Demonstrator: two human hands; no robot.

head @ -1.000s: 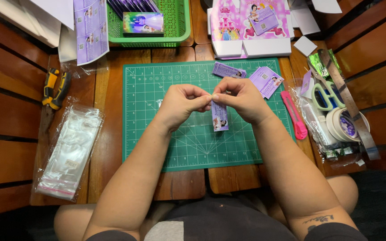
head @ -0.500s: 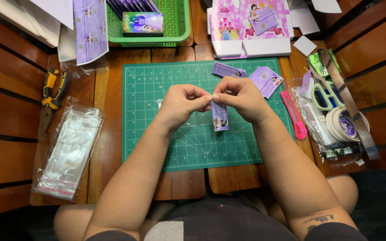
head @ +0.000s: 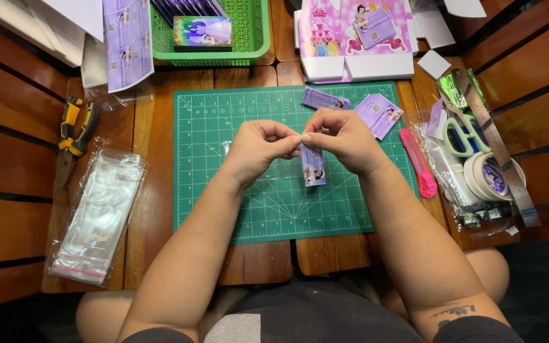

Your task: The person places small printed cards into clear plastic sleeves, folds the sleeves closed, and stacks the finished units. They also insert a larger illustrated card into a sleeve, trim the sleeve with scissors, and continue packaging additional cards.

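Note:
My left hand (head: 258, 148) and my right hand (head: 341, 140) meet over the green cutting mat (head: 223, 190), fingertips pinched together on the top edge of a small purple printed card strip (head: 313, 165) that hangs down from them. Both hands grip that strip. Two more purple printed cards lie on the mat just beyond my hands: a narrow one (head: 325, 99) and a fanned pair (head: 379, 114) to its right.
A pink utility knife (head: 418, 163) lies at the mat's right edge, next to tape rolls, green scissors and a ruler (head: 497, 149). Clear plastic sleeves (head: 100, 216) and yellow-handled pliers (head: 74, 125) lie left. A green basket (head: 258, 38) and pink printed box (head: 357, 35) stand behind.

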